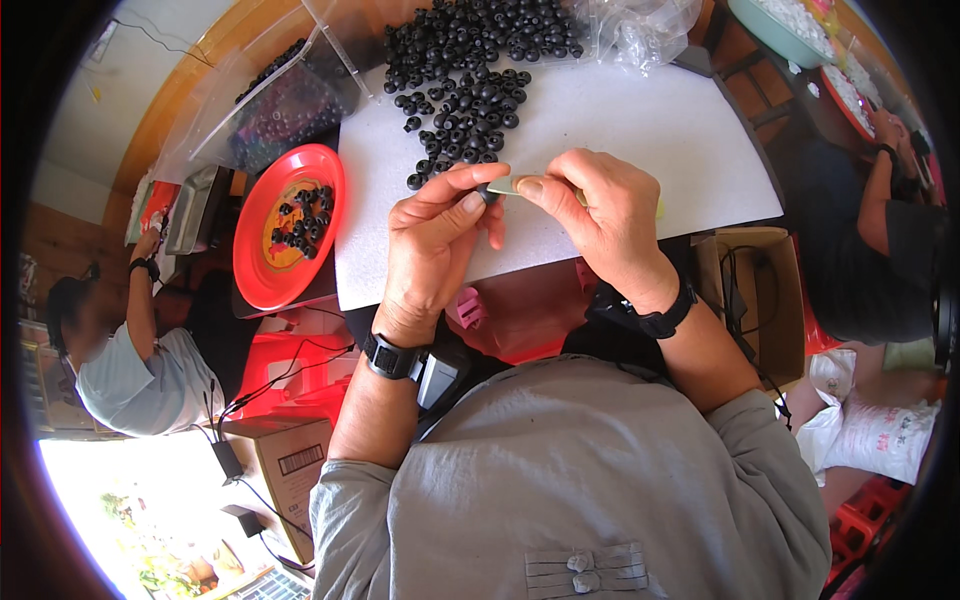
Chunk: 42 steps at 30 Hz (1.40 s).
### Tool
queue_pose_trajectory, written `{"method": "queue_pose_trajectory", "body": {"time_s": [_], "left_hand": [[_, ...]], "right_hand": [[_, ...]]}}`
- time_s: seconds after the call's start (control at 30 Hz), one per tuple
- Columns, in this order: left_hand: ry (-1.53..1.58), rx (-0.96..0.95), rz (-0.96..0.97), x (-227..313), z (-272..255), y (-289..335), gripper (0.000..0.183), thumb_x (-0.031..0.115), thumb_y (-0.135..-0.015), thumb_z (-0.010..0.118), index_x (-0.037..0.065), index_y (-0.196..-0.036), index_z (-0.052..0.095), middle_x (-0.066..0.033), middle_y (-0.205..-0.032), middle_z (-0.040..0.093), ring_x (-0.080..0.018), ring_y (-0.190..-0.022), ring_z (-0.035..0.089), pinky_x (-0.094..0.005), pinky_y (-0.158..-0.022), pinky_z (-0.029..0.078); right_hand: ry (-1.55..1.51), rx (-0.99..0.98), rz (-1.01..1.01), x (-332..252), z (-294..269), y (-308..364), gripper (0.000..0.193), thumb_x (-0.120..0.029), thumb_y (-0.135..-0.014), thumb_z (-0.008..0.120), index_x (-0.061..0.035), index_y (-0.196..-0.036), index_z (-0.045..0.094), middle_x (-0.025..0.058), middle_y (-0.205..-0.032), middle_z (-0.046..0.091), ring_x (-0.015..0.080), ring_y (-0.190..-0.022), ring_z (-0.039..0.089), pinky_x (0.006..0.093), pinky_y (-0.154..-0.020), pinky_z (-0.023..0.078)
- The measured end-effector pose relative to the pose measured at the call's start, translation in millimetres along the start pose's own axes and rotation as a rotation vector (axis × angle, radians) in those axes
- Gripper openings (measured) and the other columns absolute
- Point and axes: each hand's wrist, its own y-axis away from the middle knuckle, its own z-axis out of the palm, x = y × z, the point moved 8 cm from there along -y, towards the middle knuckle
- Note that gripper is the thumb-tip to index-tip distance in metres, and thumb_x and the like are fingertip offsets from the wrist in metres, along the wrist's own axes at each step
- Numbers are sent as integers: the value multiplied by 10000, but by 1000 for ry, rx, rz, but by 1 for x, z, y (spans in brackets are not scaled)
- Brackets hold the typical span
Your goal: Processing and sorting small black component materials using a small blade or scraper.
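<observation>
Between the thumb and fingers of my left hand (438,225) is a small round black piece (488,193), mostly covered by the fingertips. My right hand (605,205) pinches a flat, pale grey-green blade-like tool (505,185), its tip against the black piece. Both hands are above the near part of a white mat (690,130). Just beyond them lies a large spread of similar black pieces (480,40), several showing holes. To the left, a red plate (248,270) holds some more black pieces (303,222).
A clear plastic bag (640,30) lies at the mat's far edge. Left of the mat stands a transparent bin (285,110). Cardboard boxes (775,340) are beside me on both sides, with cables. One person (150,350) sits left, another (870,230) works at right.
</observation>
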Motion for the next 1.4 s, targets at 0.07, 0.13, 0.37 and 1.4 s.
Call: {"method": "queue_pose_trajectory", "body": {"time_s": [0.07,0.13,0.37,1.4], "left_hand": [[1,-6,3,-1,0,0,276,-43,-1035,582,-61,-1278,712,-116,-1204,661,-211,-895,656,-344,-760,557],[1,-11,8,0,-1,0,278,-44,-1034,582,-61,-1280,712,-118,-1196,665,-211,-894,656,-343,-759,558],[-9,40,14,7,-1,3,268,-42,-1025,591,-66,-1262,714,-121,-1144,689,-207,-871,663,-336,-755,562],[-1572,231,260,68,-48,-13,140,119,-829,755,10,-916,766,-132,-875,668,-323,-918,637,-444,-784,530]], "right_hand": [[29,15,23,2,1,0,386,-301,-892,826,-93,-708,558,67,-564,536,267,-502,546,401,-472,395],[38,9,24,2,2,0,384,-299,-893,824,-93,-710,558,66,-563,536,268,-504,546,402,-476,397],[-21,-40,-60,-4,3,5,372,-301,-884,831,-101,-721,564,43,-589,552,255,-540,560,395,-508,419],[19,4,-145,-12,-1,6,278,-157,-846,861,-83,-757,609,29,-611,561,205,-524,521,352,-501,386]]}}
